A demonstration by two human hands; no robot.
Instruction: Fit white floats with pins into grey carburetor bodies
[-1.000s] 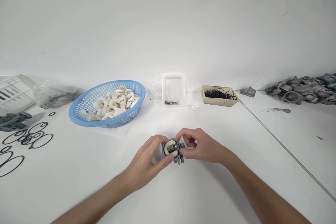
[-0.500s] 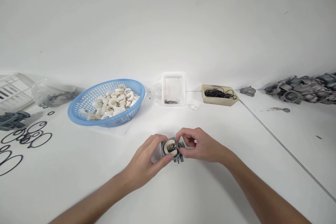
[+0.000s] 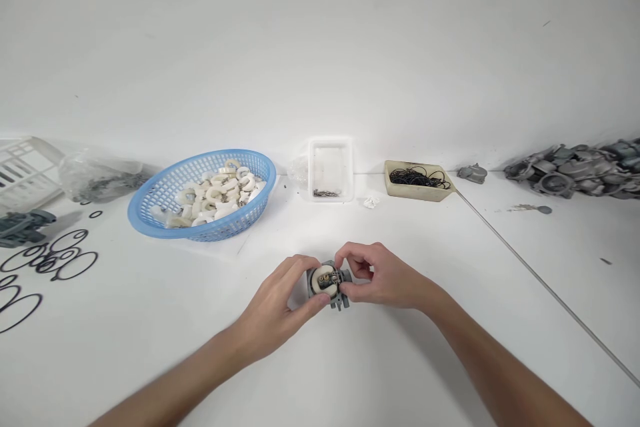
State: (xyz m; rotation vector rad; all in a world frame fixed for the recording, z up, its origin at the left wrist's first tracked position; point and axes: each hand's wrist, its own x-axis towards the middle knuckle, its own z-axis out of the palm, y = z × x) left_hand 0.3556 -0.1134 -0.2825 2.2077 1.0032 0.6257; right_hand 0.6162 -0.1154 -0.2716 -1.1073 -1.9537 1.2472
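A small grey metal carburetor body (image 3: 327,283) with a cream ring-shaped float on top rests on the white table, held between both hands. My left hand (image 3: 280,303) grips its left side with thumb and fingers curled round it. My right hand (image 3: 383,277) pinches its right side, fingertips pressed at the float's edge. A blue mesh basket (image 3: 150,210) of cream float pieces (image 3: 215,193) stands behind and to the left.
A white tray (image 3: 330,167) with small pins and a beige tray (image 3: 417,190) of thin black rings stand at the back. Grey castings (image 3: 575,170) are heaped far right. Black O-rings (image 3: 50,260), a plastic bag (image 3: 100,177) and a white crate (image 3: 23,170) lie left.
Both hands keep their grip on the carburetor body; the view has only drifted slightly. Nothing else has moved.
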